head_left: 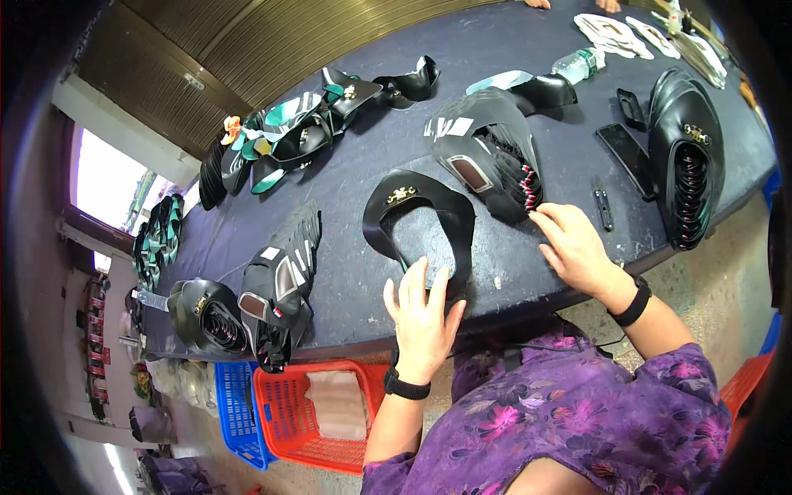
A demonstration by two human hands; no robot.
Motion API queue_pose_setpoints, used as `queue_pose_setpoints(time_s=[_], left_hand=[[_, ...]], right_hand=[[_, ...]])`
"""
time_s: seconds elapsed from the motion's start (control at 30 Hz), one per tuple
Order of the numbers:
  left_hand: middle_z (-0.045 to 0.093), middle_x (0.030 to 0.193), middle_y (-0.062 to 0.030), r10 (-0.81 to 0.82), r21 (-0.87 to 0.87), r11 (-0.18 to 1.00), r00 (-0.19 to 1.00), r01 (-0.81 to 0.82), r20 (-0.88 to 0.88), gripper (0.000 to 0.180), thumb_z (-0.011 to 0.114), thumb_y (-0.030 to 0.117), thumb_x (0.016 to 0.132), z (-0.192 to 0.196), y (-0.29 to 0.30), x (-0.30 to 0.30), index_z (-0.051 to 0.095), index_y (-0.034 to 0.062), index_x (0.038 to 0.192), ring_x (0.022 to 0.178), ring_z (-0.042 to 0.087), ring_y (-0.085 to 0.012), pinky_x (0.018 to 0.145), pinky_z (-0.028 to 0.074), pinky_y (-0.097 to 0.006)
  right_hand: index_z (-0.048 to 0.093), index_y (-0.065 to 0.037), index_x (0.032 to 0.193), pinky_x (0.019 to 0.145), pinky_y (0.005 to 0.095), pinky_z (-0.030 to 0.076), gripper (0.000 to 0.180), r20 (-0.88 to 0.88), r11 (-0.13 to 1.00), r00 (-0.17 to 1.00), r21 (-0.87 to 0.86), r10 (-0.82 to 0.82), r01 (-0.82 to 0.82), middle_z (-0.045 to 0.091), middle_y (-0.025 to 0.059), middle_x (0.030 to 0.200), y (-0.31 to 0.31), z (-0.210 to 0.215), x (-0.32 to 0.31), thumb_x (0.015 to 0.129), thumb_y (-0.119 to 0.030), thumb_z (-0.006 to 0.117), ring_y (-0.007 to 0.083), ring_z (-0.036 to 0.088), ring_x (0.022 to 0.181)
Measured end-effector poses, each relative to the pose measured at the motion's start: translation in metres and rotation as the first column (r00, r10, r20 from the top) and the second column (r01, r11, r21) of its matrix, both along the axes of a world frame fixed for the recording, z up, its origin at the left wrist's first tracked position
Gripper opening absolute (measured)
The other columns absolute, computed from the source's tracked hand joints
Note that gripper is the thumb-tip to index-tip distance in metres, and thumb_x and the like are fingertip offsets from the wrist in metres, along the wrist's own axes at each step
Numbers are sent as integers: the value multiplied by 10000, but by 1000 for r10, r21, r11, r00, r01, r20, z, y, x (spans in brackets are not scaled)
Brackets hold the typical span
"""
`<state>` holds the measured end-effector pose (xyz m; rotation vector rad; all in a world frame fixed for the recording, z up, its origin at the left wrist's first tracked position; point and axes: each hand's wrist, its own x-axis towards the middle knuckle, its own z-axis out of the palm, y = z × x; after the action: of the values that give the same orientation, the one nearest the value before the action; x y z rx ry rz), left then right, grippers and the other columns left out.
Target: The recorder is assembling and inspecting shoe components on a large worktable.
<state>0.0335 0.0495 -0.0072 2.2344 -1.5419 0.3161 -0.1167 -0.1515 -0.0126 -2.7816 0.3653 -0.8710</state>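
Note:
A black leather shoe upper (458,216) with a gold buckle ornament lies curved into a U in front of me. My left hand (425,318) is at its near, open end, fingers spread and fingertips on or just over the tabletop inside the curve. Right of the upper sits a stack of dark shoe pieces (472,111) with brown and white patches and red-and-white tabs along one edge. My right hand (577,252) reaches the stack's near corner, thumb and forefinger pinched at its edge. How many layers they grip is hidden.
Another stack of uppers (689,107) stands at the right beside a black phone (624,157) and a small cutter (604,205). More stacked pieces (285,272) lie left. A plastic bottle (577,64) lies at the back. Below the table edge are red (272,412) and blue (235,412) baskets.

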Motion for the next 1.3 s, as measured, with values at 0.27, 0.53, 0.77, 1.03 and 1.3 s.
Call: queue_pose_setpoints(time_s=[0.27, 0.53, 0.77, 1.03, 1.3], left_hand=[[521, 1015, -71, -17, -55, 998, 999, 18, 30, 503, 698, 192, 651, -2, -2, 5, 498, 82, 1099, 978, 459, -238, 962, 205, -472], [538, 977, -70, -196, -60, 978, 978, 201, 79, 448, 738, 216, 577, 6, -11, 20, 547, 49, 946, 909, 495, -234, 880, 316, -403], [580, 869, -114, -269, -59, 961, 963, 269, 1, 444, 747, 198, 567, 8, -3, 29, 549, 29, 928, 812, 549, -278, 776, 416, -350], [593, 855, -142, -295, -209, 940, 951, 270, -95, 481, 772, 202, 557, 42, 39, 35, 553, 3, 935, 764, 580, -298, 683, 465, -353], [593, 880, -124, -274, -121, 957, 958, 264, -80, 497, 783, 216, 535, 30, 52, 27, 559, 24, 937, 784, 560, -290, 699, 441, -357]], right_hand=[[479, -49, 978, 797, 343, 352, 430, -32, 997, 997, -40, -71, 70, 491, 92, 868, -6, -2, 12, 603, -93, 684, 245, 496, 840], [502, -100, 830, 805, 357, 333, 264, -20, 981, 990, -137, -142, 138, 497, 52, 792, -5, -7, 21, 628, -109, 671, 221, 492, 806], [505, -93, 724, 849, 376, 324, 126, -1, 999, 1000, -48, -21, 21, 505, 31, 701, -10, 0, 23, 672, -74, 618, 205, 508, 771], [537, -92, 903, 894, 393, 292, 373, -69, 1000, 997, -16, -26, 25, 532, 5, 753, -17, 0, 13, 581, -114, 724, 193, 497, 864], [527, -90, 909, 852, 365, 300, 384, -70, 990, 990, 55, -125, 129, 522, 12, 770, -3, 0, 20, 577, -86, 720, 193, 491, 862]])
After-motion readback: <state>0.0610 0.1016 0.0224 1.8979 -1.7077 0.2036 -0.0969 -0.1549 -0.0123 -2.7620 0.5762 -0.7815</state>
